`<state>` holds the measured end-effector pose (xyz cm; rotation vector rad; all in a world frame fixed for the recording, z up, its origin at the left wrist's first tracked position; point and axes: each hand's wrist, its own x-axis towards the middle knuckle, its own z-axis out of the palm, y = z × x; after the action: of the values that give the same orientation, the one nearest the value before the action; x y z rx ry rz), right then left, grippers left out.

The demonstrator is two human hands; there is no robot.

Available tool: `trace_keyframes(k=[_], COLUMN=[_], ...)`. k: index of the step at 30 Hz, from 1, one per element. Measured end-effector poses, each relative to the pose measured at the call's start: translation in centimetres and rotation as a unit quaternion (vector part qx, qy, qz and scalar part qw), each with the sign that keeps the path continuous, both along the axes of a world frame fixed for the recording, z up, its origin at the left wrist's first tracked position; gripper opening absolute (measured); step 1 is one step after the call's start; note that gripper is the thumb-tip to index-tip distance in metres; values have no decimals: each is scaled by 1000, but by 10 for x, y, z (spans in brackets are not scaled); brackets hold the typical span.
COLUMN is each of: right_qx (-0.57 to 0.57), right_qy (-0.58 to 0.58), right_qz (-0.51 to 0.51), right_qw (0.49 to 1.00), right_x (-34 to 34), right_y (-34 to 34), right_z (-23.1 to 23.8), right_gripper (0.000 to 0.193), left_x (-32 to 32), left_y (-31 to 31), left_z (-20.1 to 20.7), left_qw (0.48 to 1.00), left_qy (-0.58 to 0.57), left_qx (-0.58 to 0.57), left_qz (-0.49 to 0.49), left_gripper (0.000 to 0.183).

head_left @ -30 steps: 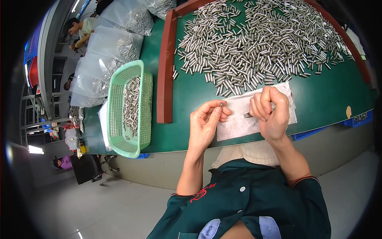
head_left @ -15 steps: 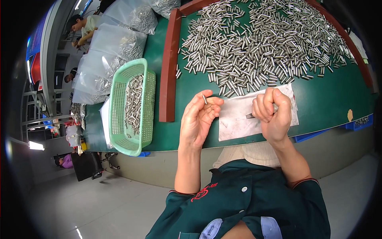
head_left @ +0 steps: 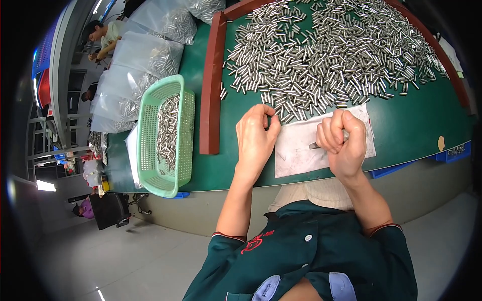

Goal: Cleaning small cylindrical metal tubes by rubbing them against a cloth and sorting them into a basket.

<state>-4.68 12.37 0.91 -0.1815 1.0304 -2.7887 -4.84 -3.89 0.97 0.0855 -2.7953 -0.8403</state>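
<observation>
Short shiny metal pins (head_left: 311, 65) lie in a broad loose heap on the green tabletop. At the heap's near edge, my left hand (head_left: 256, 138) has its back turned up, thumb and forefinger curled together in a pinch. Whatever sits between those fingertips is hidden. My right hand (head_left: 344, 143) is a fist, thumb on top, over a whitish stained cloth (head_left: 301, 163). Out of its left side sticks the flat grey tip of a tool (head_left: 314, 146); the rest of the tool is covered by the fingers.
Left of the heap runs a dark red bar (head_left: 211, 90). Beyond it stands a light green perforated basket (head_left: 186, 145) with more pins inside. Clear plastic bags of pins (head_left: 145, 55) line the far left. A blue tray (head_left: 454, 154) shows at the right edge. Other people are in the background.
My left hand has rolled from palm up, with a pin at its fingertips, to back up, its fingers curling in near the heap. The right fist has hardly moved.
</observation>
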Motion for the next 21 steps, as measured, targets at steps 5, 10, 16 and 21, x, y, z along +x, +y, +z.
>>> trace_keyframes(k=[5,10,16,21], right_qx=[-1,3,2,3], right_qy=[-3,3,1,-4], right_qz=[2,-5,0,-2], right_qw=[1000,1000,1000,1000], right_x=[0,0,0,0], right_y=[1,1,0,0], right_z=[-1,-1,-1,-2], right_gripper=[36,36,36,36], left_x=[6,21,26,26], left_y=[-6,-17,-18,-18], left_z=[8,4,-3,-3], left_qw=[952,788,787,797], left_qy=[-73,-152,-142,-145], left_qx=[297,595,599,585], left_qz=[0,-40,-41,-43], left_gripper=[7,15,19,19])
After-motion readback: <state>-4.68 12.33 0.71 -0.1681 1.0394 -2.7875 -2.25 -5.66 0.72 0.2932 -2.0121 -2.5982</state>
